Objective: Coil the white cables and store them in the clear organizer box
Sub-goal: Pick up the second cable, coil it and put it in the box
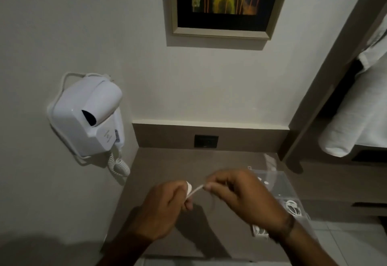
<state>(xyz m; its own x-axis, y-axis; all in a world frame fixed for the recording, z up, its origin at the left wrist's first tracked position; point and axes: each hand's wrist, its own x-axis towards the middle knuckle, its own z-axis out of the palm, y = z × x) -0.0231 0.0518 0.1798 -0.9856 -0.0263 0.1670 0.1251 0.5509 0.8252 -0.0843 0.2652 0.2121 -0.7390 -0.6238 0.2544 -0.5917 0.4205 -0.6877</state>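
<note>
Both my hands hold one white cable (196, 190) above the brown counter (159, 167). My left hand (165, 205) is closed around a small coil of it, with white showing at the fingertips. My right hand (236, 194) pinches the free length, which stretches taut between the hands and loops down below, blurred. The clear organizer box (280, 188) sits on the counter to the right, partly behind my right hand, lid raised. A coiled white cable (293, 207) lies in its near compartment. Another white cable (259, 231) shows under my right wrist.
A white wall-mounted hair dryer (90, 117) with a curly cord hangs at the left. A black wall socket (206, 141) sits in the counter's back panel. A framed picture (224, 3) hangs above. Rolled white towels (351, 125) lie on a shelf at the right.
</note>
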